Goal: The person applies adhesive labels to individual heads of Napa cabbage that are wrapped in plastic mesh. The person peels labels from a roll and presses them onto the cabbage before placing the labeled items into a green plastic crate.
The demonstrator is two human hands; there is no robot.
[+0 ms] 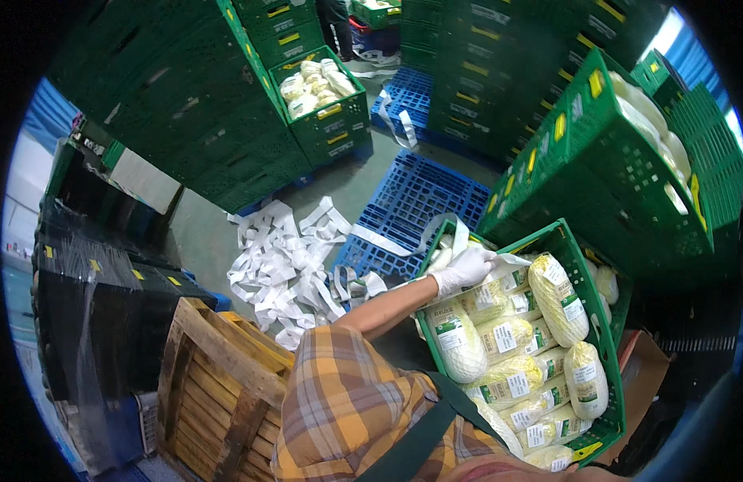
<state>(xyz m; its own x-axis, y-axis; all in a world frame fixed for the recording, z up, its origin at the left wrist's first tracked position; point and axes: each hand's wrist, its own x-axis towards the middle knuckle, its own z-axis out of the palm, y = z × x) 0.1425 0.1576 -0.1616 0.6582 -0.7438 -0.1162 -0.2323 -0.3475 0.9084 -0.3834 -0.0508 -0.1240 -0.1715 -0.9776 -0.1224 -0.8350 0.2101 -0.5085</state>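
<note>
My left hand (466, 269), in a white glove, has its fingers closed on a white paper-like strip (513, 259) at the far left side of a green plastic crate (601, 337). One length of the strip loops away over a blue pallet. Below and beside the hand, the crate holds several Chinese cabbages in net sleeves with printed bands and white stickers. One cabbage (558, 298) lies on top at the right, another cabbage (586, 379) nearer me, and a third cabbage (455, 340) along the left side. My right hand is out of view.
Loose white strips (281, 259) lie heaped on the floor beside a blue plastic pallet (419, 199). Tall stacks of green crates (196, 102) stand around. A crate of cabbages (317, 87) tops a farther stack. A wooden pallet (220, 391) leans at my left. A person's legs (335, 27) show far off.
</note>
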